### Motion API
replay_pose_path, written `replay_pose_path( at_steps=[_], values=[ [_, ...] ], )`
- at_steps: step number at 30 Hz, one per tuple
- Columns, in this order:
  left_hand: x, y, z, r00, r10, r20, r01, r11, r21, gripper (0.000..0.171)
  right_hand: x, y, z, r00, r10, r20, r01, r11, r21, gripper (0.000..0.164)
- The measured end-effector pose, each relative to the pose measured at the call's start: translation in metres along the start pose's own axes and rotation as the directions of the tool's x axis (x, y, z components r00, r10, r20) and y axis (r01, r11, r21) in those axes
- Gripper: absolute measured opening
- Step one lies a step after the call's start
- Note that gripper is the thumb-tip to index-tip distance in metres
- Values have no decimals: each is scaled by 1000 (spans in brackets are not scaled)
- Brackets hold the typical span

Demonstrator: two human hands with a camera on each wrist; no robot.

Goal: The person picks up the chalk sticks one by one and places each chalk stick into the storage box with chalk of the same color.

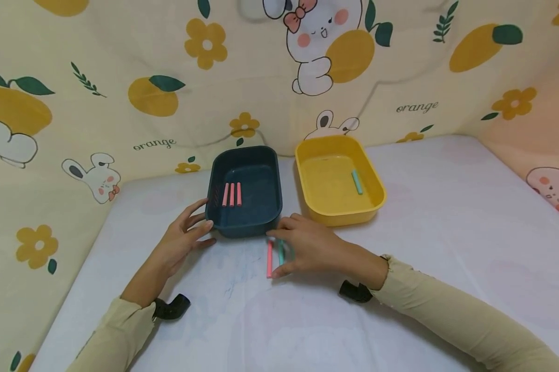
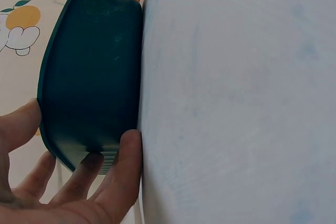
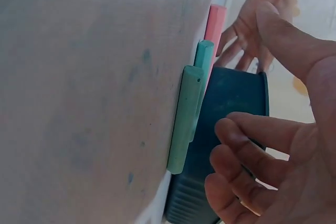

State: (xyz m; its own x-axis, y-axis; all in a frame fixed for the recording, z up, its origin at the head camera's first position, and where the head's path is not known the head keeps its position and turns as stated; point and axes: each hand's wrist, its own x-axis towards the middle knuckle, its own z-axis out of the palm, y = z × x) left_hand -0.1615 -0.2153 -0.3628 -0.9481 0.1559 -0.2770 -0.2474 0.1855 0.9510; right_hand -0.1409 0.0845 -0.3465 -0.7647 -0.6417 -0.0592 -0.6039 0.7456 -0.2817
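Three loose: one pink stick [image 3: 214, 22] and two green sticks [image 3: 185, 121] are lying side by side on the white tabletop [image 1: 303, 330], just in front of the dark teal bin [image 1: 242, 230], and my right hand [image 1: 307, 245] is hovering beside them, thumb and fingers apart, grasping nothing. My left hand [image 1: 179, 240] is touching that bin's left outer side, fingers spread, not clenched. Inside it three more pink sticks [image 1: 232, 195] are lying in a row, while another green stick [image 1: 357, 182] is lying in the yellow bin [image 1: 321, 175] to its right.
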Motion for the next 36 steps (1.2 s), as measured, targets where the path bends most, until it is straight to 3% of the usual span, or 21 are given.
replay_pose_path(
  at_steps=[8,17,36],
  values=[
    [2,-2,-1,1000,5,0,-5,1000,7,70,1,-4,4,999,-35,-18,33,992,-119,81],
    [2,-2,0,1000,0,0,0,1000,4,69,2,-3,9,1000,-22,12,24,990,-138,79],
    [2,-3,0,1000,1,-12,-1,1000,-1,71,8,-7,14,998,-63,-22,57,976,-209,77]
  ],
)
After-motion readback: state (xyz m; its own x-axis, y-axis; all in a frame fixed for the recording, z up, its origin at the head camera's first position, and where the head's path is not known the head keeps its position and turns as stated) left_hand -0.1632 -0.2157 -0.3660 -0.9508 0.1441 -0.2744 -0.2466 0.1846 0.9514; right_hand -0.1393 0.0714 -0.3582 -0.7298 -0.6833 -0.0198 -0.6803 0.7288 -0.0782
